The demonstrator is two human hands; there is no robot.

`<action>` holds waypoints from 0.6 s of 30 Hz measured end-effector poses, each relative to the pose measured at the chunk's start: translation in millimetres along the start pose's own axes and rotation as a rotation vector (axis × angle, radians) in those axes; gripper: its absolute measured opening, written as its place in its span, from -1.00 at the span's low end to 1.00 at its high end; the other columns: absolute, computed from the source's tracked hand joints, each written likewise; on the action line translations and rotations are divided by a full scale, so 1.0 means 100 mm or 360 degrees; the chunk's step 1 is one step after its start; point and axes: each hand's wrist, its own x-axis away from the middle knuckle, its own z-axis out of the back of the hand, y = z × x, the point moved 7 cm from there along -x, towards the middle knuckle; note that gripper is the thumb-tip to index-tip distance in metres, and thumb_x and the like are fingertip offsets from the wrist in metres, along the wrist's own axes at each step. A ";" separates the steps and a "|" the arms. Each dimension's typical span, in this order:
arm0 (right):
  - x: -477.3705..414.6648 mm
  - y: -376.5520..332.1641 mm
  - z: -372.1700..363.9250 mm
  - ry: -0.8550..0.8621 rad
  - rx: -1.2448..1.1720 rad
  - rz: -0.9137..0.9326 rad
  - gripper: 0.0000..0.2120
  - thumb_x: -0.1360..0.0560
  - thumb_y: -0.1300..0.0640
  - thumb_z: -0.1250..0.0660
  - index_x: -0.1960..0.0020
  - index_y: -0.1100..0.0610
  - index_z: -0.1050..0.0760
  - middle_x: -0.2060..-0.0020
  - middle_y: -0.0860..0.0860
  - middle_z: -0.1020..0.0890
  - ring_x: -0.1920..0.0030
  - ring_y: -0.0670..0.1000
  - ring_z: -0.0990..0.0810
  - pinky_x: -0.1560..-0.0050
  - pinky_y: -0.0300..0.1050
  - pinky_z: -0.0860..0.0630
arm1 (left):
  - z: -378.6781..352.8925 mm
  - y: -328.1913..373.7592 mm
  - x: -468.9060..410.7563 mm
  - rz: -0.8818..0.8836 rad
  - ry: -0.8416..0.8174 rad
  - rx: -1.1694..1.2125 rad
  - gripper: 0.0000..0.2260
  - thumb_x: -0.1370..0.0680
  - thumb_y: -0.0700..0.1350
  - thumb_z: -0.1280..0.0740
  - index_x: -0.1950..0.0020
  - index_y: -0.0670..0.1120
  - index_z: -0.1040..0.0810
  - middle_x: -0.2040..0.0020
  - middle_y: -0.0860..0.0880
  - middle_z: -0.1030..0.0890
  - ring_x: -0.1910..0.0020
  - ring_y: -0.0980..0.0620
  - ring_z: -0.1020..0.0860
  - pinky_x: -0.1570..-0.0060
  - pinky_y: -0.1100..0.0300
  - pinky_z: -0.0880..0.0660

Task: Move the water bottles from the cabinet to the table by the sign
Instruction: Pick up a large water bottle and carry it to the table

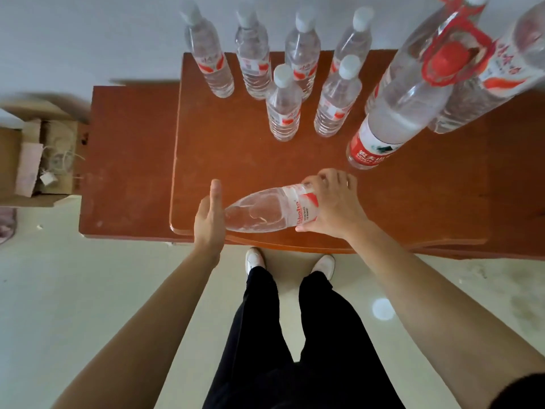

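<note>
A clear water bottle (265,212) with a red and white label lies tilted over the near edge of the brown table (413,208). My right hand (333,205) grips its labelled lower half, fingers curled round it. My left hand (210,215) is flat against the bottle's top end, fingers straight; the cap is hidden behind the palm. Several small bottles with white caps (284,104) stand upright in rows toward the back of the table.
A big bottle with a red cap and red carry handle (413,93) stands at the right, another large bottle (501,69) behind it. A lower brown surface (126,160) adjoins the table's left side. An open cardboard box (38,160) sits on the floor at far left.
</note>
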 end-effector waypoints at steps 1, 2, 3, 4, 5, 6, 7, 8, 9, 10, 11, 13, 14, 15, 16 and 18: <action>0.00 -0.05 -0.08 -0.0027 0.0005 0.0023 0.01 -0.14 -0.48 -0.55 -0.36 -0.01 -0.22 -0.33 0.12 -0.42 -0.36 0.19 -0.42 -0.40 0.25 -0.28 | 0.01 -0.13 -0.04 0.0043 -0.0021 -0.0040 -0.17 -0.47 0.54 -0.06 -0.51 -0.02 -0.37 -0.39 0.03 -0.45 -0.35 -0.01 -0.41 -0.38 -0.02 -0.30; 0.00 -0.10 -0.15 -0.0079 0.0025 0.0034 0.02 -0.15 -0.45 -0.56 -0.36 -0.01 -0.16 -0.36 0.12 -0.40 -0.42 0.21 -0.38 -0.44 0.28 -0.21 | 0.01 -0.26 -0.10 0.0064 -0.0049 -0.0131 -0.11 -0.41 0.60 -0.07 -0.52 0.01 -0.35 -0.42 -0.01 -0.45 -0.38 -0.05 -0.40 -0.40 -0.08 -0.31; -0.01 -0.16 -0.21 -0.0145 0.0082 0.0038 0.02 -0.17 -0.44 -0.55 -0.36 -0.02 -0.12 -0.40 0.13 -0.37 -0.49 0.24 -0.31 -0.49 0.33 -0.13 | 0.00 -0.36 -0.15 0.0058 -0.0086 -0.0274 -0.04 -0.34 0.65 -0.08 -0.54 0.05 -0.32 -0.46 -0.05 -0.42 -0.43 -0.09 -0.36 -0.43 -0.16 -0.30; -0.01 -0.22 -0.26 -0.0213 0.0157 0.0026 0.02 -0.20 -0.46 -0.53 -0.38 -0.02 -0.08 -0.46 0.13 -0.33 -0.54 0.27 -0.23 -0.51 0.37 -0.04 | -0.02 -0.43 -0.20 0.0017 -0.0123 -0.0457 -0.02 -0.31 0.66 -0.10 -0.56 0.09 -0.27 -0.51 -0.08 -0.38 -0.48 -0.13 -0.30 -0.46 -0.22 -0.26; -0.03 -0.26 -0.29 -0.0270 0.0235 0.0006 0.03 -0.22 -0.49 -0.49 -0.41 -0.03 -0.06 -0.51 0.14 -0.28 -0.57 0.30 -0.16 -0.52 0.41 0.02 | -0.05 -0.46 -0.24 -0.0072 -0.0140 -0.0695 -0.07 -0.35 0.63 -0.12 -0.58 0.12 -0.23 -0.53 -0.09 -0.34 -0.52 -0.14 -0.25 -0.48 -0.23 -0.20; -0.06 -0.28 -0.32 -0.0312 0.0290 -0.0021 0.05 -0.22 -0.52 -0.46 -0.45 -0.05 -0.05 -0.55 0.15 -0.24 -0.59 0.32 -0.12 -0.52 0.44 0.04 | -0.09 -0.45 -0.26 -0.0211 -0.0145 -0.0970 -0.13 -0.41 0.58 -0.13 -0.60 0.14 -0.19 -0.54 -0.10 -0.31 -0.54 -0.15 -0.19 -0.50 -0.23 -0.12; -0.09 -0.29 -0.32 -0.0349 0.0322 -0.0050 0.09 -0.21 -0.54 -0.44 -0.49 -0.07 -0.03 -0.58 0.15 -0.21 -0.60 0.33 -0.09 -0.51 0.46 0.03 | -0.14 -0.41 -0.26 -0.0380 -0.0165 -0.1233 -0.17 -0.43 0.56 -0.11 -0.61 0.17 -0.15 -0.56 -0.09 -0.27 -0.56 -0.15 -0.14 -0.52 -0.24 -0.03; -0.11 -0.30 -0.32 -0.0378 0.0335 -0.0063 0.14 -0.20 -0.56 -0.43 -0.54 -0.09 0.01 -0.59 0.15 -0.18 -0.60 0.33 -0.07 -0.51 0.46 0.02 | -0.22 -0.35 -0.24 -0.0550 -0.0217 -0.1468 -0.15 -0.42 0.58 -0.06 -0.61 0.20 -0.09 -0.59 -0.08 -0.22 -0.59 -0.14 -0.08 -0.52 -0.27 0.05; -0.14 -0.30 -0.30 -0.0403 0.0337 -0.0065 0.18 -0.19 -0.57 -0.43 -0.57 -0.12 0.05 -0.61 0.14 -0.16 -0.60 0.32 -0.07 -0.50 0.46 0.01 | -0.31 -0.33 -0.22 -0.0692 -0.0291 -0.1683 -0.10 -0.38 0.62 -0.02 -0.62 0.20 -0.02 -0.62 -0.06 -0.16 -0.61 -0.14 -0.02 -0.52 -0.31 0.12; -0.17 -0.29 -0.29 -0.0423 0.0339 -0.0061 0.21 -0.19 -0.57 -0.44 -0.59 -0.13 0.09 -0.61 0.14 -0.15 -0.60 0.32 -0.07 -0.50 0.46 0.00 | -0.39 -0.34 -0.21 -0.0791 -0.0360 -0.1874 -0.03 -0.33 0.65 0.02 -0.62 0.19 0.08 -0.64 -0.06 -0.11 -0.62 -0.14 0.02 -0.50 -0.36 0.17; -0.22 -0.29 -0.29 -0.0456 0.0339 -0.0060 0.23 -0.18 -0.56 -0.45 -0.60 -0.14 0.10 -0.62 0.14 -0.14 -0.60 0.32 -0.07 -0.50 0.46 0.00 | -0.43 -0.37 -0.24 -0.0830 -0.0407 -0.2027 0.04 -0.30 0.67 0.03 -0.62 0.15 0.18 -0.65 -0.07 -0.07 -0.63 -0.15 0.04 -0.49 -0.39 0.19; -0.34 -0.29 -0.28 -0.0547 0.0354 -0.0061 0.26 -0.17 -0.55 -0.47 -0.62 -0.14 0.11 -0.62 0.13 -0.13 -0.60 0.32 -0.07 -0.50 0.47 -0.01 | -0.48 -0.41 -0.32 -0.0842 -0.0411 -0.2234 0.17 -0.26 0.70 -0.01 -0.61 0.05 0.32 -0.66 -0.12 -0.02 -0.64 -0.18 0.07 -0.47 -0.43 0.21; -0.40 -0.30 -0.27 -0.0586 0.0374 -0.0052 0.29 -0.15 -0.56 -0.47 -0.63 -0.13 0.12 -0.63 0.13 -0.12 -0.61 0.32 -0.08 -0.50 0.47 -0.02 | -0.49 -0.41 -0.37 -0.0848 -0.0373 -0.2310 0.21 -0.24 0.70 -0.04 -0.60 0.01 0.35 -0.66 -0.15 0.00 -0.64 -0.20 0.08 -0.46 -0.44 0.21; -0.46 -0.31 -0.26 -0.0619 0.0399 -0.0039 0.32 -0.13 -0.56 -0.48 -0.63 -0.13 0.15 -0.63 0.13 -0.09 -0.61 0.31 -0.07 -0.50 0.47 -0.02 | -0.51 -0.38 -0.41 -0.0853 -0.0322 -0.2362 0.23 -0.24 0.70 -0.08 -0.60 -0.02 0.36 -0.66 -0.17 0.00 -0.64 -0.21 0.08 -0.46 -0.44 0.21; -0.51 -0.31 -0.24 -0.0658 0.0421 -0.0028 0.35 -0.11 -0.55 -0.50 -0.63 -0.13 0.18 -0.64 0.14 -0.05 -0.61 0.31 -0.07 -0.50 0.47 -0.03 | -0.52 -0.36 -0.46 -0.0847 -0.0288 -0.2378 0.24 -0.24 0.69 -0.13 -0.60 -0.02 0.36 -0.65 -0.18 -0.01 -0.63 -0.23 0.08 -0.47 -0.42 0.19; -0.58 -0.30 -0.22 -0.0730 0.0424 0.0010 0.40 -0.11 -0.51 -0.54 -0.63 -0.12 0.24 -0.64 0.15 0.00 -0.61 0.30 -0.06 -0.51 0.45 -0.04 | -0.52 -0.32 -0.52 -0.0810 -0.0274 -0.2294 0.23 -0.26 0.62 -0.28 -0.61 0.03 0.32 -0.65 -0.17 -0.06 -0.62 -0.25 0.01 -0.51 -0.35 0.07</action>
